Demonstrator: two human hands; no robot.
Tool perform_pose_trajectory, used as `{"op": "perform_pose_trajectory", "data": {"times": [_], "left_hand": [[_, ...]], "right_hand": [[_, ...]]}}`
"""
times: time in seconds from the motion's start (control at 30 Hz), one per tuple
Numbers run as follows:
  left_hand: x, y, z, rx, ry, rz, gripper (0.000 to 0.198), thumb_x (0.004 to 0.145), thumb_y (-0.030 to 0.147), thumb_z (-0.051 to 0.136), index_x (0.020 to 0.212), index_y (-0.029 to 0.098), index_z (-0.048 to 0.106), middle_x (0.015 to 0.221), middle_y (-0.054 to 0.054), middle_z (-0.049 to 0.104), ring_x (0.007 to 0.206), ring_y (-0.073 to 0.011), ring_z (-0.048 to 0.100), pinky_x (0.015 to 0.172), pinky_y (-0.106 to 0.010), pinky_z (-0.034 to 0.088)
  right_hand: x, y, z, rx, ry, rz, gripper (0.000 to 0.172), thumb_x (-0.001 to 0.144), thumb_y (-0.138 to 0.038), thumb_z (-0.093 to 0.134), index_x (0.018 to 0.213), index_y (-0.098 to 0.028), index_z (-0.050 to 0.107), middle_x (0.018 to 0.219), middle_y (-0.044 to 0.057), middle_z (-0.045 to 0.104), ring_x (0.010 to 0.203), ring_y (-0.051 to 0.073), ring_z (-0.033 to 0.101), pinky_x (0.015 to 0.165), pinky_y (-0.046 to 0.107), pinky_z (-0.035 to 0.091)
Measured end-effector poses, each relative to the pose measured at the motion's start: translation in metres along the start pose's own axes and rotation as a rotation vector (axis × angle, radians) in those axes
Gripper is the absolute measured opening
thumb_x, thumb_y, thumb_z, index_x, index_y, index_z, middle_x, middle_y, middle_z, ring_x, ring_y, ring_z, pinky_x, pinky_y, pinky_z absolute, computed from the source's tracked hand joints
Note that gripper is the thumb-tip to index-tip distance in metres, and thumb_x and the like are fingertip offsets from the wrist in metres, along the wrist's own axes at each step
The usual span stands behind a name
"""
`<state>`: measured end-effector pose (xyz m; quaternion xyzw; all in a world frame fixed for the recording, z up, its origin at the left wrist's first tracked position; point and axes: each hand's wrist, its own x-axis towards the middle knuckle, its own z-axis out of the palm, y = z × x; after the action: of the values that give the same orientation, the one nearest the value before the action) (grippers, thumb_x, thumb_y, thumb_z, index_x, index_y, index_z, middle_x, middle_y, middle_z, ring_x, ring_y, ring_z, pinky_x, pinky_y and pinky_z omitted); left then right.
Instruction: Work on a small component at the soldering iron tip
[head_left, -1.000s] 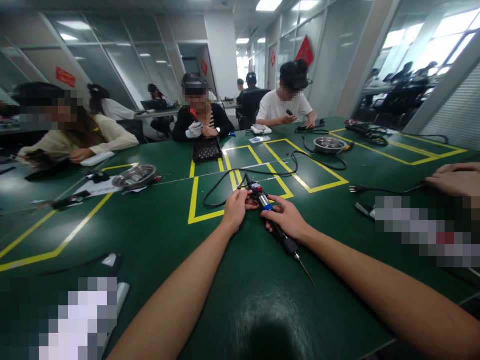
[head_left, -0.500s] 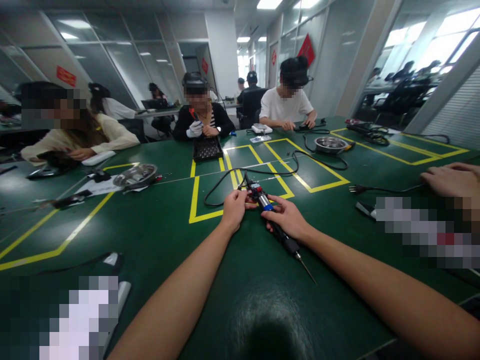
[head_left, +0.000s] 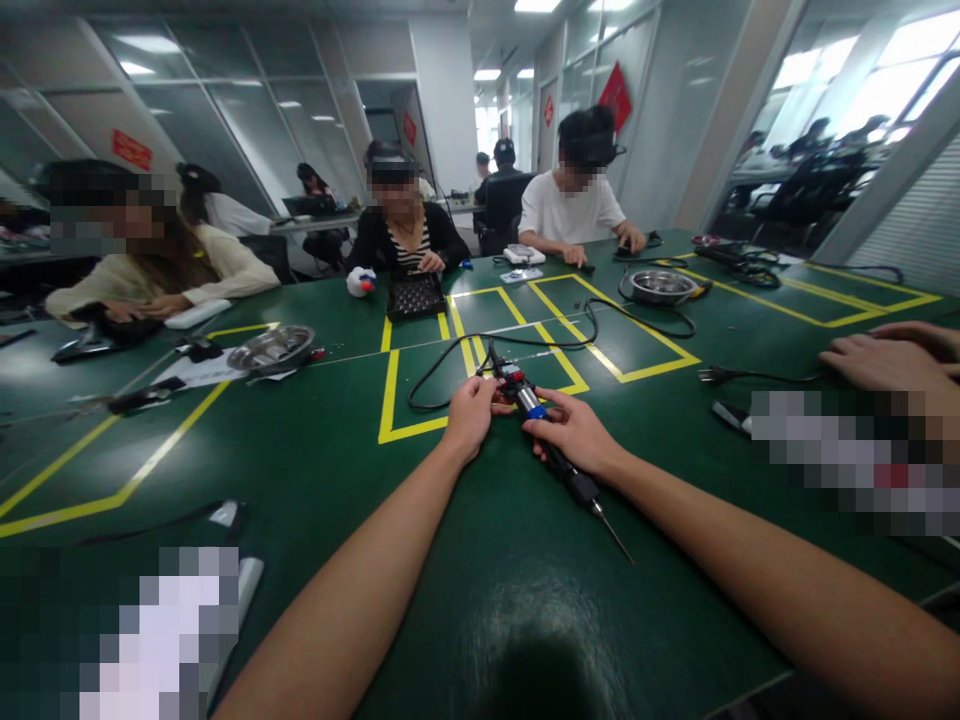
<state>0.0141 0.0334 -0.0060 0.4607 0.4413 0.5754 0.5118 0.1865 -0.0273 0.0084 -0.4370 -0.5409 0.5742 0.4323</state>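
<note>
A corded electric screwdriver [head_left: 559,460] lies aslant over the green table in front of me, its long thin bit pointing down to the right and toward me. It has a black body, a silver section, a blue ring and a red part at its rear. My right hand [head_left: 577,430] is wrapped round the middle, near the blue ring. At the rear end, by the red part and the cord, my left hand [head_left: 472,415] has its fingers closed; exactly what the fingertips pinch is partly hidden. The black cord [head_left: 435,375] loops away from that end across the table.
Yellow tape [head_left: 412,432] marks rectangles on the green table [head_left: 315,520]. A black tray [head_left: 415,297] and a steel bowl [head_left: 661,287] stand farther back; another metal bowl [head_left: 271,350] is at left. A plug [head_left: 709,376] lies near a co-worker's hands [head_left: 892,360] at right. Other people sit opposite.
My hands and the screwdriver stay nearly still. Across the table, a person's gloved hand has lowered to beside the black tray. The hands at right have shifted slightly inward.
</note>
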Motion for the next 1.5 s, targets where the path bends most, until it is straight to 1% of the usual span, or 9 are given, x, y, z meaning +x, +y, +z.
{"op": "perform_pose_trajectory", "data": {"times": [0.33, 0.53, 0.7, 0.87, 1.0, 1.1, 1.27, 1.4, 1.5], "left_hand": [[0.002, -0.003, -0.003, 0.023, -0.036, 0.007, 0.021, 0.086, 0.033, 0.067, 0.080, 0.014, 0.062, 0.076, -0.003, 0.064, 0.070, -0.0141, 0.066, 0.060, -0.027, 0.062], [0.004, -0.004, -0.004, -0.140, -0.097, -0.044, 0.028, 0.086, 0.039, 0.070, 0.087, 0.013, 0.060, 0.082, -0.006, 0.070, 0.073, -0.0162, 0.069, 0.066, -0.030, 0.060], [0.002, -0.002, -0.006, -0.188, -0.214, -0.062, 0.040, 0.086, 0.048, 0.070, 0.108, 0.015, 0.062, 0.100, -0.009, 0.073, 0.085, -0.0177, 0.071, 0.074, -0.030, 0.058], [-0.001, 0.001, -0.005, -0.167, -0.252, -0.053, 0.042, 0.085, 0.050, 0.071, 0.106, 0.013, 0.068, 0.097, -0.009, 0.074, 0.081, -0.0177, 0.070, 0.075, -0.029, 0.056], [-0.002, 0.001, -0.003, -0.144, -0.215, -0.040, 0.042, 0.084, 0.051, 0.072, 0.104, 0.014, 0.069, 0.097, -0.008, 0.074, 0.079, -0.0177, 0.069, 0.073, -0.029, 0.056], [-0.002, 0.000, -0.002, -0.120, -0.203, -0.019, 0.043, 0.084, 0.052, 0.072, 0.103, 0.014, 0.070, 0.095, -0.007, 0.074, 0.077, -0.0166, 0.068, 0.071, -0.028, 0.056], [-0.004, -0.001, -0.001, -0.005, -0.177, 0.034, 0.042, 0.084, 0.054, 0.071, 0.096, 0.014, 0.071, 0.087, -0.005, 0.072, 0.072, -0.0148, 0.066, 0.070, -0.027, 0.057], [-0.004, 0.000, -0.001, 0.050, -0.184, 0.067, 0.043, 0.085, 0.055, 0.069, 0.101, 0.015, 0.071, 0.091, -0.006, 0.073, 0.070, -0.0142, 0.066, 0.070, -0.028, 0.057], [-0.002, -0.003, -0.002, 0.074, -0.172, 0.072, 0.044, 0.090, 0.055, 0.062, 0.104, 0.015, 0.069, 0.091, -0.007, 0.073, 0.076, -0.0166, 0.070, 0.076, -0.030, 0.058]], "right_hand": [[0.001, 0.003, -0.001, 0.026, -0.013, -0.010, 0.076, 0.080, -0.025, 0.077, 0.146, -0.018, 0.041, 0.078, -0.001, 0.067, 0.054, 0.015, 0.065, 0.048, 0.027, 0.056], [-0.001, -0.002, -0.003, 0.057, -0.036, -0.012, 0.071, 0.079, -0.023, 0.077, 0.143, -0.020, 0.046, 0.078, -0.001, 0.069, 0.055, 0.014, 0.066, 0.050, 0.026, 0.056], [-0.003, -0.009, -0.005, 0.128, -0.069, 0.014, 0.067, 0.080, -0.022, 0.076, 0.139, -0.019, 0.045, 0.088, 0.003, 0.073, 0.056, 0.014, 0.066, 0.050, 0.026, 0.057], [-0.001, -0.008, -0.004, -0.004, -0.121, 0.036, 0.062, 0.086, -0.030, 0.070, 0.140, -0.020, 0.042, 0.102, 0.008, 0.070, 0.063, 0.015, 0.069, 0.055, 0.030, 0.059], [-0.002, -0.008, -0.005, -0.437, 0.031, -0.229, 0.069, 0.084, -0.030, 0.071, 0.146, -0.023, 0.043, 0.133, 0.015, 0.056, 0.100, 0.025, 0.069, 0.081, 0.042, 0.062], [-0.004, -0.010, -0.007, -0.718, 0.062, -0.467, 0.064, 0.084, -0.025, 0.071, 0.145, -0.026, 0.051, 0.141, 0.013, 0.049, 0.127, 0.029, 0.055, 0.107, 0.049, 0.049], [-0.004, -0.012, -0.011, -0.782, -0.027, -0.504, 0.069, 0.084, -0.021, 0.070, 0.149, -0.026, 0.051, 0.143, 0.012, 0.052, 0.132, 0.028, 0.053, 0.115, 0.049, 0.040], [-0.004, -0.011, -0.009, -0.649, -0.014, -0.453, 0.064, 0.081, -0.020, 0.071, 0.144, -0.027, 0.058, 0.141, 0.012, 0.056, 0.121, 0.029, 0.061, 0.104, 0.049, 0.051], [-0.002, -0.014, -0.011, -0.323, -0.016, -0.217, 0.066, 0.082, -0.022, 0.069, 0.146, -0.029, 0.055, 0.127, 0.011, 0.065, 0.085, 0.022, 0.072, 0.067, 0.038, 0.063]]}}
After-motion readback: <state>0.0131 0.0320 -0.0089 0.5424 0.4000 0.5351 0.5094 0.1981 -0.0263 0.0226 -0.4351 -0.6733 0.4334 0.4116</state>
